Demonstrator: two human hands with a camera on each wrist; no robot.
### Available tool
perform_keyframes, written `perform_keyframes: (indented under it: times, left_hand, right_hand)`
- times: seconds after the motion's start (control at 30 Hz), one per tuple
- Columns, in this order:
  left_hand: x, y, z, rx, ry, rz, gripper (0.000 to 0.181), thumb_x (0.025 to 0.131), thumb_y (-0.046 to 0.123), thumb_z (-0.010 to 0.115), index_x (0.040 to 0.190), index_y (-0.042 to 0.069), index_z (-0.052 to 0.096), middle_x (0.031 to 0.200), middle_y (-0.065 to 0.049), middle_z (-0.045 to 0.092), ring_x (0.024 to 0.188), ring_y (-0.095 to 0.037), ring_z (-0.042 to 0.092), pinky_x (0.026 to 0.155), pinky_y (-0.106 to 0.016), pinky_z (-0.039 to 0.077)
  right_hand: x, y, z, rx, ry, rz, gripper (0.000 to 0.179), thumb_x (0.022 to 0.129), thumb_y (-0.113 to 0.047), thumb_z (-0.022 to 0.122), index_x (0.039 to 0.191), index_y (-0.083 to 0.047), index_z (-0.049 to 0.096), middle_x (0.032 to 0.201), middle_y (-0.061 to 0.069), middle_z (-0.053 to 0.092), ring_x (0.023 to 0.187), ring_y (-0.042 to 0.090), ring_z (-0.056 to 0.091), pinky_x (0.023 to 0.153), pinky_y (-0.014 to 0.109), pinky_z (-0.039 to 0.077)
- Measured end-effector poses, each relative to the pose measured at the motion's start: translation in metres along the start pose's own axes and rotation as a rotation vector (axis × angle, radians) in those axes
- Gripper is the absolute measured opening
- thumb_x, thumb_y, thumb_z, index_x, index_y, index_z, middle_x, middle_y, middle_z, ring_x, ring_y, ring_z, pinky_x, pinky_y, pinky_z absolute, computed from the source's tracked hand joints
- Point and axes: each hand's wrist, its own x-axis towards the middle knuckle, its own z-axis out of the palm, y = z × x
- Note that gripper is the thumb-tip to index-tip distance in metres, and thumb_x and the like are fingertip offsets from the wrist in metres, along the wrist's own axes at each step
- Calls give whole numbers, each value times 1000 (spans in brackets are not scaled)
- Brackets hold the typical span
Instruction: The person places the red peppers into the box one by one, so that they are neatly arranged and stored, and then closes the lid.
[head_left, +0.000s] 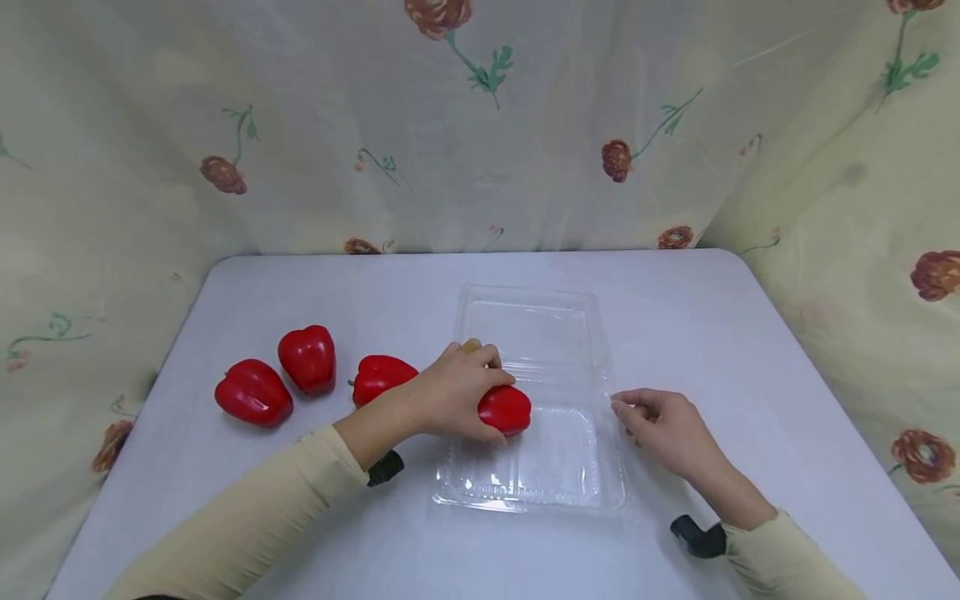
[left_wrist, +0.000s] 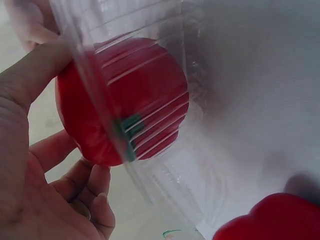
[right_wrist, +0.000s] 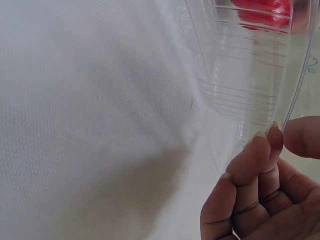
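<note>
My left hand (head_left: 457, 393) grips a red bell pepper (head_left: 506, 410) at the left side of a clear plastic clamshell container (head_left: 555, 454). In the left wrist view the pepper (left_wrist: 145, 90) shows through the container's ribbed wall, its green stem (left_wrist: 131, 131) toward the wrist. Thumb and index finger lie along the pepper's sides. The container lies unfolded, its lid (head_left: 528, 325) on the far side. At the right rim, my right hand (head_left: 663, 425) pinches the container's edge; in the right wrist view fingertips (right_wrist: 274, 140) and thumb meet at that rim.
Left of the container, a red bell pepper (head_left: 382, 377) lies partly behind the left forearm. Two more, a front pepper (head_left: 253, 393) and a rear pepper (head_left: 307, 358), lie farther left on the white table (head_left: 675, 317). A flowered curtain (head_left: 525, 167) hangs behind the table.
</note>
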Motion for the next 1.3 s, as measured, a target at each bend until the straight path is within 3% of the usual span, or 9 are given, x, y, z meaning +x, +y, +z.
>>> perform_keyframes:
  times: [0.33,0.53,1.3]
  left_hand:
    - [-1,-2,7,-11,29,-2,83,69,54,83,140,21,56,121,0,56,110,-15,48,88,-35,44]
    - [-4,-8,7,-27,53,-15,80,69,54,83,138,23,58,120,2,56,110,-14,48,87,-34,43]
    - [-7,-9,4,-54,71,-14,79,67,52,85,136,24,59,123,2,54,112,-15,47,87,-35,47]
  right_hand:
    - [-2,0,0,1,15,-46,35,98,-27,61,117,1,69,72,5,64,65,14,56,54,26,46]
    - [0,-4,1,5,20,-73,34,99,-27,61,118,1,69,73,4,64,65,14,55,54,26,46]
    - [-4,0,1,22,30,-48,38,99,-31,61,117,1,69,72,4,64,65,13,55,53,25,45]
